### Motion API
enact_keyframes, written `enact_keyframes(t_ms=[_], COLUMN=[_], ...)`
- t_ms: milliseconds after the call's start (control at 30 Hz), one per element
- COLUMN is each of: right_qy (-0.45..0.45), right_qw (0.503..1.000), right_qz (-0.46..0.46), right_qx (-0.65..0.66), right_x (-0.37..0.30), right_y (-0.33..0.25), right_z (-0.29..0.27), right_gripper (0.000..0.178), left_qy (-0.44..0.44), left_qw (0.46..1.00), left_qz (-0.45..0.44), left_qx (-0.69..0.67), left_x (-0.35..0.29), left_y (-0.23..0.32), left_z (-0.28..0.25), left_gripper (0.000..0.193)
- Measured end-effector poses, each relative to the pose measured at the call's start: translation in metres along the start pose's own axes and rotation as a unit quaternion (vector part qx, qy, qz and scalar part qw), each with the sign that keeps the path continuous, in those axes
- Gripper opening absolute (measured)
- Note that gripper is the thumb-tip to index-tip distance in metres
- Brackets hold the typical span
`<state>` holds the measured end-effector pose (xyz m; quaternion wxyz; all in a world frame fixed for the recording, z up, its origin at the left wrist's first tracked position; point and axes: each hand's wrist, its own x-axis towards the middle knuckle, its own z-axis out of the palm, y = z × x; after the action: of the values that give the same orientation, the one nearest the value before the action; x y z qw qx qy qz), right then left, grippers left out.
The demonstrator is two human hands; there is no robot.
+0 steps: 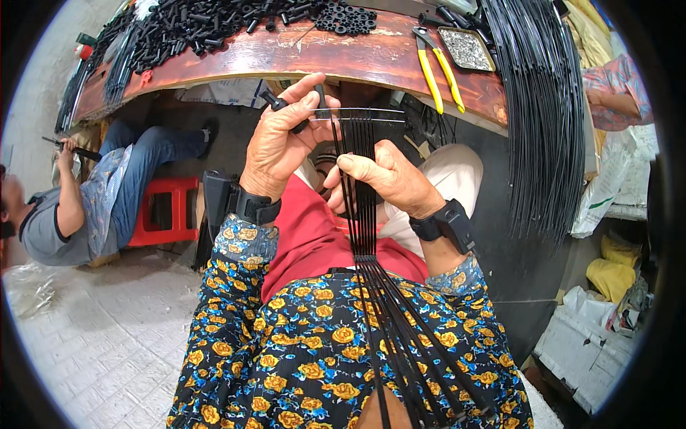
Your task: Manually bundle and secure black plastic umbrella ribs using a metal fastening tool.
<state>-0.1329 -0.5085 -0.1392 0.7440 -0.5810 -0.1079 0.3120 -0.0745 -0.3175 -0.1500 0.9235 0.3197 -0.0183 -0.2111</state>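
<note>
Beside the workbench (386,46), the left hand (275,139) clasps black tubes (320,99), the right hand (393,177) pinches rods (363,225), fitting seemingly underway, likely needing careful alignment next.

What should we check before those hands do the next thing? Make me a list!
1. Left hand holds black pieces: ok.
2. Right hand grips the thin black rods: ok.
3. Metal wires lie across the rods near their upper ends: ok.
4. Rods fastened tightly to the wires: cannot tell, too small to see.
5. Yellow-handled pliers lie on the table, away from both hands: ok.
6. Lower rod ends gathered together: not ok, they fan out.
</note>
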Motion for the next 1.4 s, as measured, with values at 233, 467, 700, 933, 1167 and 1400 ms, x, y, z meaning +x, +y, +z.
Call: enact_keyframes(t_ms=[233, 467, 700, 933, 1167, 1400], right_qy=[0.001, -0.003, 0.012, -0.027, -0.033, -0.046], right_qw=[1.000, 1.000, 0.999, 0.998, 0.999, 0.998], right_qz=[0.016, 0.023, 0.002, 0.032, 0.012, 0.027], right_qx=[0.014, 0.015, -0.046, 0.037, 0.030, 0.031], right_x=[-0.003, 0.007, 0.000, 0.000, 0.008, 0.010], right_y=[0.000, -0.008, -0.015, 0.013, 0.020, 0.010], right_z=[0.002, 0.000, -0.009, 0.007, 0.001, -0.002], right_gripper=[0.042, 0.040, 0.035, 0.046, 0.043, 0.041], left_qy=[-0.072, -0.049, 0.036, -0.013, -0.012, -0.024], left_qw=[0.996, 0.998, 0.991, 0.999, 0.999, 0.999], left_qz=[-0.022, -0.020, -0.030, -0.014, -0.021, -0.023], left_qx=[0.043, 0.025, 0.125, 0.027, 0.028, 0.031], left_x=[-0.004, 0.006, 0.010, -0.008, 0.002, 0.003], left_y=[0.005, 0.013, 0.004, -0.006, -0.001, -0.001], left_z=[-0.006, -0.011, 0.022, -0.018, -0.008, -0.008], left_gripper=[0.038, 0.038, 0.053, 0.041, 0.041, 0.039])
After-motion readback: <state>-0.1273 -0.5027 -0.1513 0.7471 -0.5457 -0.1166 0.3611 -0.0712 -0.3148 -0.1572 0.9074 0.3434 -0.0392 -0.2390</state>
